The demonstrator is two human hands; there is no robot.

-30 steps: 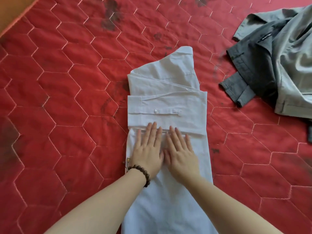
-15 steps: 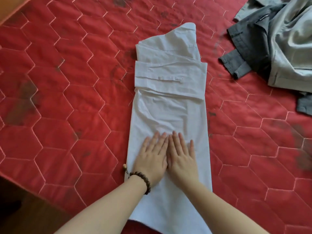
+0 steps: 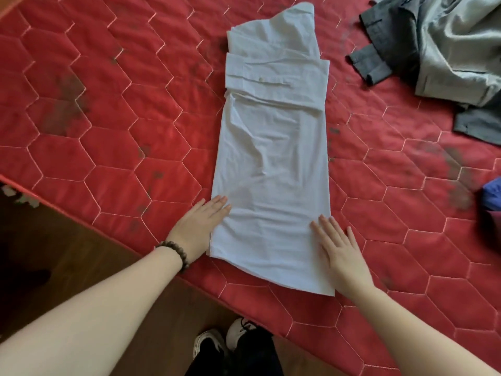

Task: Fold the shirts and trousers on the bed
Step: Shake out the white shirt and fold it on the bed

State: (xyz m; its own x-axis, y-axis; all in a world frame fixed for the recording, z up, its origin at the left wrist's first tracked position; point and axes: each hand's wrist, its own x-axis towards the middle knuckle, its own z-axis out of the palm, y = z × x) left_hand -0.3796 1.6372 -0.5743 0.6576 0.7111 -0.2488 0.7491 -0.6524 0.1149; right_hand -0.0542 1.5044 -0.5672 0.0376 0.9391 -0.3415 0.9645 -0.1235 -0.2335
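A white shirt (image 3: pixel 273 158) lies flat on the red quilted bed (image 3: pixel 122 131), folded lengthwise into a long narrow strip with a sleeve laid across its upper part. My left hand (image 3: pixel 199 226), with a bead bracelet on the wrist, rests flat at the shirt's lower left edge, fingers just touching the cloth. My right hand (image 3: pixel 340 252) lies flat on the lower right edge of the shirt. Both hands hold nothing, with the fingers spread.
A heap of grey trousers and a light grey garment (image 3: pixel 439 50) lies at the upper right of the bed. A blue and dark red cloth (image 3: pixel 492 204) shows at the right edge. The bed's near edge runs diagonally above a wooden floor (image 3: pixel 81 253), where my shoes (image 3: pixel 225 343) stand.
Both hands slid down the shirt from its middle and then parted to the lower left and lower right edges. The view pulled back, showing the bed edge and floor.
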